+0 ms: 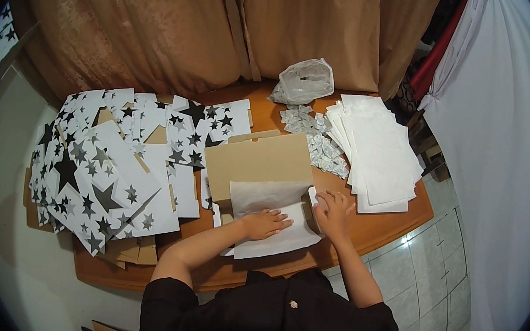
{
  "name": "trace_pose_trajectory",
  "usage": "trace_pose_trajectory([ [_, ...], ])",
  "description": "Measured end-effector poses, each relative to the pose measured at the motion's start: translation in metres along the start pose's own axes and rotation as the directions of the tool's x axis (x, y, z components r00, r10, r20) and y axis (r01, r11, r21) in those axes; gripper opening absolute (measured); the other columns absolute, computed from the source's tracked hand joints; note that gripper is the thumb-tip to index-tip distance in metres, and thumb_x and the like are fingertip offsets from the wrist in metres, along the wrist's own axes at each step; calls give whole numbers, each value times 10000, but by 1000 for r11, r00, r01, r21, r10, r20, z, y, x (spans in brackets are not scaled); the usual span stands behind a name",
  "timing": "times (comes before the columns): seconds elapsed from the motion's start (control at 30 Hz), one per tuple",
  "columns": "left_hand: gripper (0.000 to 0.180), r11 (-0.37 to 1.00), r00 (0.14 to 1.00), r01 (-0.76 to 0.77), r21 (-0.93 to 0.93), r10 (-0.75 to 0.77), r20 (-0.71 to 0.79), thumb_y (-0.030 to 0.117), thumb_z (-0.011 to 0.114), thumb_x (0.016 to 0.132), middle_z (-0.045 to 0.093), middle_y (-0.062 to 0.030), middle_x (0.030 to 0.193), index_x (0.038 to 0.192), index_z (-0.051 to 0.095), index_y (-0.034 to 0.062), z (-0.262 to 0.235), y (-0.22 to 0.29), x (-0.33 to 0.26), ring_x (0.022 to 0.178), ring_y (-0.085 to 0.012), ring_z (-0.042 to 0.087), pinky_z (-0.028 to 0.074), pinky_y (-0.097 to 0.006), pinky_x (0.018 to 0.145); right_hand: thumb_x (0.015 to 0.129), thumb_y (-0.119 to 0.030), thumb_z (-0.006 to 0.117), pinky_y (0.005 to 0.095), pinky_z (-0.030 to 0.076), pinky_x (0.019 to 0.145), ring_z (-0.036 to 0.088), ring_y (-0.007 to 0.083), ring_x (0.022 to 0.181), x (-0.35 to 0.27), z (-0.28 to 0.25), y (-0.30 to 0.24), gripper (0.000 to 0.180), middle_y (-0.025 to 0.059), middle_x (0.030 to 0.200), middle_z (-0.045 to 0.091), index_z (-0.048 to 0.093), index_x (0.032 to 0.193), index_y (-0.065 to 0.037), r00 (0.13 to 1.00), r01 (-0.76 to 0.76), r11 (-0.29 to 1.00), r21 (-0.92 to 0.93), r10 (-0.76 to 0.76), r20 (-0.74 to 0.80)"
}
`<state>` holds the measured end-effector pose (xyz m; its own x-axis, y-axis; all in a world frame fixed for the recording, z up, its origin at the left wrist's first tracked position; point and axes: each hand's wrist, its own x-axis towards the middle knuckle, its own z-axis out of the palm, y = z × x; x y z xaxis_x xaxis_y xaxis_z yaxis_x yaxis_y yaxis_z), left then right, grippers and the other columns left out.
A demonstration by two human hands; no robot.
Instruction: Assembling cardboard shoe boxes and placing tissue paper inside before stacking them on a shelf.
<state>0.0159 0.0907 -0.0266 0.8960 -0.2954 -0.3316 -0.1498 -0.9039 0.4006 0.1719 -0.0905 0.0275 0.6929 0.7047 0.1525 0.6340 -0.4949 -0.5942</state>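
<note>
In front of me on the table stands a cardboard box point(259, 161), its brown lid raised at the back. A sheet of white paper point(268, 197) lines it and hangs over the front edge. My left hand point(265, 224) lies flat on the paper inside the box, fingers stretched out. At the box's right side, my right hand point(335, 213) touches the white side flap point(314, 198) with its fingers bent and somewhat apart. Nothing shows in either palm.
Flat star-patterned boxes point(102, 181) are piled on the left of the wooden table point(201, 278). A stack of white paper sheets point(382, 152) lies to the right. Small silvery packets point(325, 149) spill near a clear plastic bag point(306, 82). Brown curtains point(163, 25) hang behind.
</note>
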Motion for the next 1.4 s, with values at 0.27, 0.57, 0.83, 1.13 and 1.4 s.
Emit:
trace_pose_trajectory([
  [0.27, 375, 866, 966, 220, -449, -259, -26, 270, 350, 964, 543, -103, 1263, 1266, 507, 113, -44, 41, -27, 1190, -288, 487, 373, -482, 988, 792, -178, 565, 729, 123, 987, 432, 269, 1183, 60, 8, 65, 252, 48, 1172, 538, 618, 1034, -129, 995, -98, 965, -242, 89, -47],
  [0.57, 398, 970, 966, 229, 78, -217, -138, 154, 425, 896, 489, -103, 1328, 1287, 484, 108, 2, 10, -26, 1237, -292, 449, 390, -435, 985, 802, -160, 562, 733, 103, 990, 435, 233, 1206, 103, 52, 116, 437, 36, 1210, 534, 489, 1232, -131, 996, -89, 881, -465, 87, -27],
  [0.83, 403, 887, 959, 114, -447, -215, -183, 85, 476, 880, 535, -149, 1256, 1282, 494, 99, 5, -16, -25, 1160, -308, 505, 409, -416, 958, 827, -143, 558, 719, 106, 1000, 531, 198, 1059, 105, 43, 107, 210, 13, 985, 627, 654, 1014, -141, 997, -43, 880, -473, 6, -80],
  [1.13, 371, 819, 923, 343, -461, -384, 5, 267, 565, 860, 588, -165, 1128, 1171, 570, 65, -20, -19, -50, 1043, -334, 554, 438, -393, 892, 820, -184, 541, 688, 116, 1021, 566, 243, 985, 102, 31, 96, 171, 57, 886, 632, 677, 880, -100, 993, -95, 926, -366, 63, -99],
  [1.4, 448, 795, 840, 534, -287, -537, 77, 426, 535, 858, 584, -169, 1118, 1135, 603, 80, -38, 6, -56, 1083, -324, 537, 433, -423, 905, 855, -233, 502, 669, 117, 1021, 612, 283, 914, 103, 9, 83, 245, 87, 873, 672, 677, 955, -94, 934, -263, 958, -118, 222, -281],
])
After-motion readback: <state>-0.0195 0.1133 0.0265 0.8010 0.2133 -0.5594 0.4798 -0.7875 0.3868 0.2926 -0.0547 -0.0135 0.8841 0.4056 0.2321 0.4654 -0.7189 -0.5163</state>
